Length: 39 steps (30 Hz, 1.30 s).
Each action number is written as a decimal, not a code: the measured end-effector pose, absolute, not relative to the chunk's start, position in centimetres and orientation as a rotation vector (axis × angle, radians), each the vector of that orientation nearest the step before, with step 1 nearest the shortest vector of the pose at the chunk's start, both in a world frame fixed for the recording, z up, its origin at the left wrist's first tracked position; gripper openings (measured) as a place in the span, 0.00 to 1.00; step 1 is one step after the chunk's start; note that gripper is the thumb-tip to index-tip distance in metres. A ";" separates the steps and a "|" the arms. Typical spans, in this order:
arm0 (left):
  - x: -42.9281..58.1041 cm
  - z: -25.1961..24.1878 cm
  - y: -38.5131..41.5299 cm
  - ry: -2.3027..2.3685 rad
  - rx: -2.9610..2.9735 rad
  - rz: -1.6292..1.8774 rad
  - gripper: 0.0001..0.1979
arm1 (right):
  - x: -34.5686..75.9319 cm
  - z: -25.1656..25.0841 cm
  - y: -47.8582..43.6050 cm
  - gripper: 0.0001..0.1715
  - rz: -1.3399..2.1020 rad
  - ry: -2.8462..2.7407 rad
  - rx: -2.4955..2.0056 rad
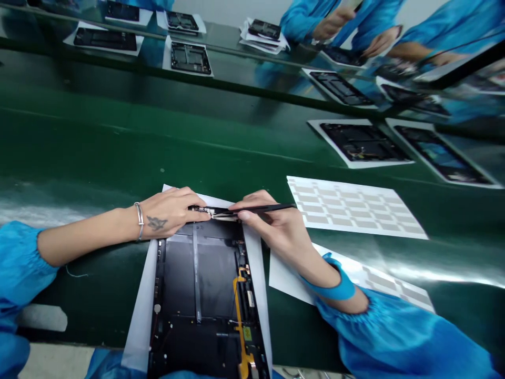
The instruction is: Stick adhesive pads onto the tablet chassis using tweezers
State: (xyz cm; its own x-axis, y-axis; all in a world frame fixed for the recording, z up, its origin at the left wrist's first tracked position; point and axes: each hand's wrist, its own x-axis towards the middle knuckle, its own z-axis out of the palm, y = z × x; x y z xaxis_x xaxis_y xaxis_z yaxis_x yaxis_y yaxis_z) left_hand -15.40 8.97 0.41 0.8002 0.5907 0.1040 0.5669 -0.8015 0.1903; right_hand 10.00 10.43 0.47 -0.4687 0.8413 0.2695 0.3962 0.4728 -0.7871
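A black tablet housing lies on white paper in front of me, with an orange flex cable along its right side. My right hand is closed around dark tweezers. Their tips reach small parts at the housing's far edge. My left hand rests over the far left corner, fingertips pressed on the edge close to the tweezer tips. Whether it pinches a small part there cannot be made out.
Sheets of grey adhesive pieces lie at the right, one partly under my right forearm. More housings on paper stand farther back. A raised shelf crosses the back, where co-workers' hands are busy. A pale scrap lies at left.
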 end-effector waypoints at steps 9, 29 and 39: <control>-15.9 0.0 8.8 0.875 2.954 0.316 0.19 | 12.7 1.6 11.2 0.18 0.799 -2.103 -1.230; -8.8 6.1 16.2 0.803 2.553 -0.481 0.09 | 12.4 0.3 11.1 0.16 0.780 -1.513 -1.259; -8.8 2.3 16.0 0.906 2.550 -0.032 0.10 | 11.6 0.6 9.7 0.13 0.695 -1.698 -1.042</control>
State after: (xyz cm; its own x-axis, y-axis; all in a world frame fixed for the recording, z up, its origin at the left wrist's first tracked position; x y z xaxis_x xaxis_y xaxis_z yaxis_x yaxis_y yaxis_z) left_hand -8.77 15.98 2.32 0.7861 0.5964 -0.1621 0.6063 -0.6933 0.3896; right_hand 11.63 9.74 0.61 -0.1445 0.8844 0.4439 0.3190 0.4663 -0.8251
